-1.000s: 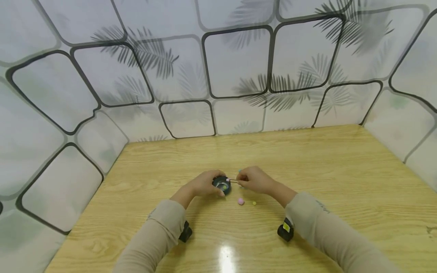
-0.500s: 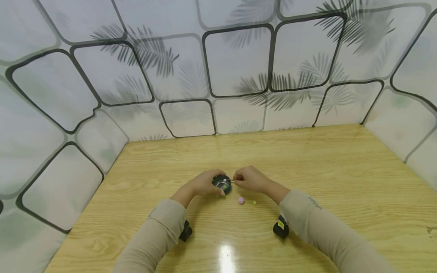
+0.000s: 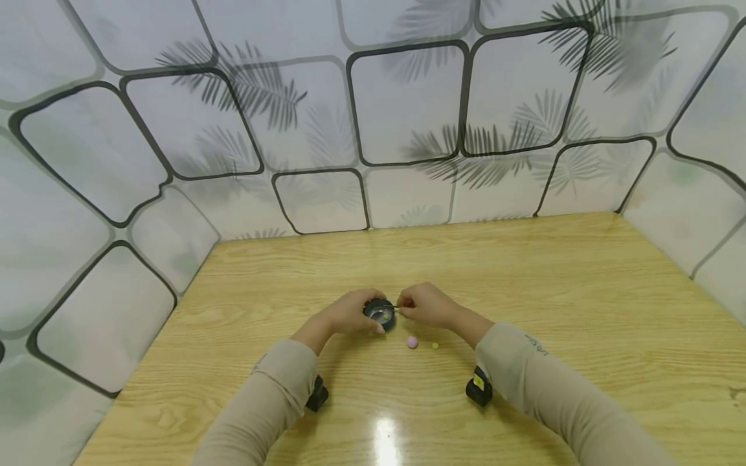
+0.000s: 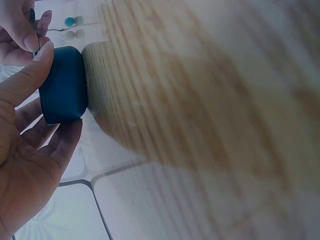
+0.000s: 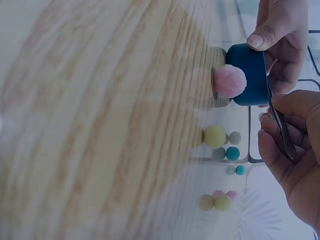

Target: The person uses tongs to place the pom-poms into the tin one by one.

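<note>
My left hand (image 3: 351,312) holds a small dark teal bowl (image 4: 64,85) on the table, thumb on one side and fingers on the other. Something small and yellow-green shows inside it. Between thumb and fingers of my right hand (image 3: 428,305) is a pair of metal tweezers (image 5: 283,129), its tips reaching over the bowl's mouth. Whether the tips grip anything is too small to tell. In front of the bowl lie a pink pompom (image 3: 412,342) and a smaller yellow pompom (image 3: 435,345).
The right wrist view shows more pompoms on the table, among them a teal one (image 5: 232,153) and a yellow one (image 5: 222,202). The wooden table (image 3: 524,272) meets a patterned backdrop (image 3: 408,103) at its far edge and sides.
My right hand has moved slightly left, bringing the tweezers over the bowl. A small pink pompom seen at their tips earlier no longer shows there. My left hand has kept its place.
</note>
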`<state>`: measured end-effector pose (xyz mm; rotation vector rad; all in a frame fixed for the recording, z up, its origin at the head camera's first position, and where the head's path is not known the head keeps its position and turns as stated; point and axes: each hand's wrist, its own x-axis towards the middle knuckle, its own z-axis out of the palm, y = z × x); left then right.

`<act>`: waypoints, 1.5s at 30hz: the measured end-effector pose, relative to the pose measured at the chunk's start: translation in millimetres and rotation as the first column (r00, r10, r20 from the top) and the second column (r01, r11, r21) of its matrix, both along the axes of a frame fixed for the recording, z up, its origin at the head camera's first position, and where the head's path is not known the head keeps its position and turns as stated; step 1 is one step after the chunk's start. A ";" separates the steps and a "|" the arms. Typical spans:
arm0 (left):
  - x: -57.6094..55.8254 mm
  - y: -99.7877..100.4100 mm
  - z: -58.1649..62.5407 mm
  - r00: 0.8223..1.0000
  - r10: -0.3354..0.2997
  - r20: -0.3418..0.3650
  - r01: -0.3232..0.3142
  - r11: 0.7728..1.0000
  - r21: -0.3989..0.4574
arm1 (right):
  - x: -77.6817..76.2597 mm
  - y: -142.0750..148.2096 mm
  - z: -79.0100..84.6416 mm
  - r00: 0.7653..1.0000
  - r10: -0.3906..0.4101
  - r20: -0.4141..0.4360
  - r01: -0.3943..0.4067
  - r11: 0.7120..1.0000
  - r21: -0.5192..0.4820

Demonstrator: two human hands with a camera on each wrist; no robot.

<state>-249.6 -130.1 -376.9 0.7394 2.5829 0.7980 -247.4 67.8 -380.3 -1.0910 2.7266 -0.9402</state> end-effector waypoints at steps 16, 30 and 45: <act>-1.1 0.5 0.3 1.000 -0.011 -0.008 0.011 1.000 0.012 | -3.3 14.7 2.8 0.999 -0.042 0.018 0.042 0.999 0.009; 0.6 1.0 2.9 1.000 -0.002 -0.011 0.002 1.000 -0.008 | -7.0 36.8 6.9 0.994 -0.112 0.016 0.112 0.994 -0.001; 0.2 0.3 1.7 1.000 0.000 -0.009 0.000 1.000 -0.012 | -13.0 49.2 3.9 0.984 -0.173 0.037 0.173 0.985 0.015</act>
